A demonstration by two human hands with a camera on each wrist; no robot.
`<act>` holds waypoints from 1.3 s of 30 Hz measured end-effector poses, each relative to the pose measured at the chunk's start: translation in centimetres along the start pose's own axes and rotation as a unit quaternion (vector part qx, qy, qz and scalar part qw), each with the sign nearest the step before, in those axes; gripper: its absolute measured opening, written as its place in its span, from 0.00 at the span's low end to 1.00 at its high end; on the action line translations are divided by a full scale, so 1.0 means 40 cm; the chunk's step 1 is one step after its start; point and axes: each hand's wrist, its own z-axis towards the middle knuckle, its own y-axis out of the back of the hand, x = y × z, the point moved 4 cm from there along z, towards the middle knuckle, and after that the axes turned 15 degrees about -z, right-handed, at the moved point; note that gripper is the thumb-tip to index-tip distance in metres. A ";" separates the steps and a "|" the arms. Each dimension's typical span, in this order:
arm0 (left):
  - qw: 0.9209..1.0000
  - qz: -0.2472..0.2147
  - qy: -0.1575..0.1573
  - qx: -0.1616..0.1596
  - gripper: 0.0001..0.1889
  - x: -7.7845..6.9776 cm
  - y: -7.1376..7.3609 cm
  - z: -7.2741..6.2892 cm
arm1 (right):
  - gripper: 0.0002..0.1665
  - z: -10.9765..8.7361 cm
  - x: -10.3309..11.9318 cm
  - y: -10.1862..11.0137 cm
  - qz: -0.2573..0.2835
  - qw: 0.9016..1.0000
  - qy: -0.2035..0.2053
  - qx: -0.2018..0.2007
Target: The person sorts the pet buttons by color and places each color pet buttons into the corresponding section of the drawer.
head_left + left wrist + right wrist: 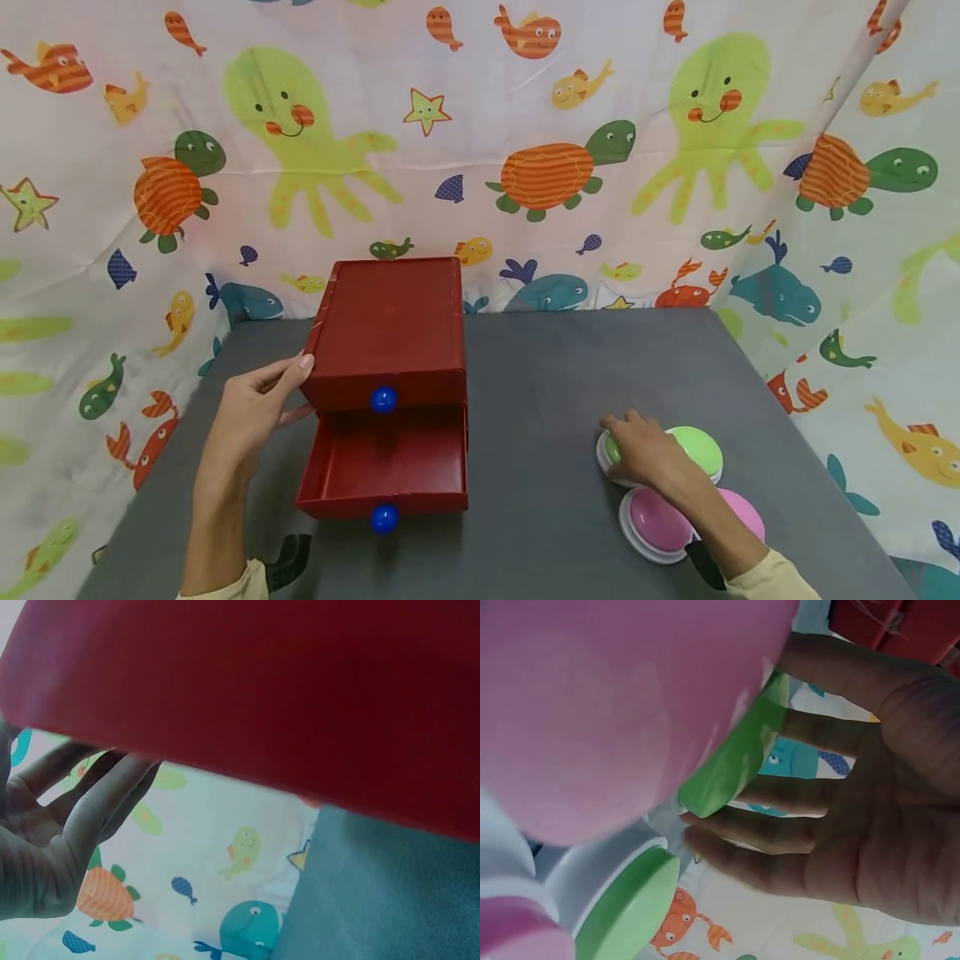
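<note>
Your left hand [251, 408], gripping the red two-drawer cabinet [393, 321] left of centre; right hand [641, 448], fingers curled round a green-domed disc [612, 450] at right, where sideways drag could knock the adjacent pink-domed disc [658, 521].

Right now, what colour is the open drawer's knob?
Bright blue; the knob shows best in the head view.

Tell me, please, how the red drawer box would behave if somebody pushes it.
The red drawer box should stay stiff: its walls look flat and straight-edged. It would likely slide, not roll, being squared in shape. Its lower drawer could shift, since it already stands pulled out.
</note>
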 end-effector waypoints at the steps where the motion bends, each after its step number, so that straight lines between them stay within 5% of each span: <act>1: 1.000 0.000 -0.004 0.000 0.39 0.000 -0.002 0.000 | 0.38 0.000 -0.002 0.000 0.001 1.000 -0.002 0.001; 9: 1.000 -0.008 -0.017 0.006 0.37 0.000 -0.006 0.002 | 0.38 -0.015 -0.002 0.022 0.044 0.998 -0.006 -0.042; 16: 1.000 -0.004 -0.007 0.001 0.36 0.005 -0.004 0.005 | 0.37 -0.040 0.085 0.152 0.090 0.988 -0.008 -0.124; 21: 1.000 -0.004 -0.001 -0.004 0.36 0.008 -0.004 0.008 | 0.35 -0.087 0.211 0.256 0.133 0.974 0.053 -0.176; 27: 1.000 -0.014 -0.002 -0.003 0.36 0.001 -0.003 0.015 | 0.39 -0.100 0.360 0.328 0.156 0.961 0.165 -0.159; 34: 1.000 -0.005 -0.010 -0.006 0.36 -0.005 -0.002 0.011 | 0.38 -0.060 0.545 0.335 0.087 0.945 0.270 -0.160; 39: 1.000 -0.003 -0.012 -0.009 0.35 -0.005 -0.006 0.008 | 0.39 -0.036 0.661 0.303 -0.030 0.925 0.286 -0.250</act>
